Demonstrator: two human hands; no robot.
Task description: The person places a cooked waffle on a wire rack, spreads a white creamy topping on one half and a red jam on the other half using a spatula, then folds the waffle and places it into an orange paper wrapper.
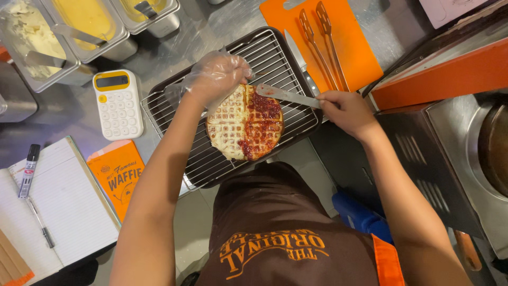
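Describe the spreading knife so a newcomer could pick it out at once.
Find the dark tray with its wire rack. A round waffle lies on it. The spreading knife, in the right hand, is jam-smeared, unlike the clean knife beside the tongs.

Lots of clutter is seen around the work spot. A white and yellow calculator [117, 104] is parked on the steel counter [69, 114], with an orange paper sleeve [117, 175] just below it. An open notebook [58, 206] is laid out at the lower left, a black marker [27, 170] resting on its page. Metal tubs [79, 32] of pale and yellow fillings are lined up top left. Tongs [320, 42] are left on an orange cutting board [352, 53].
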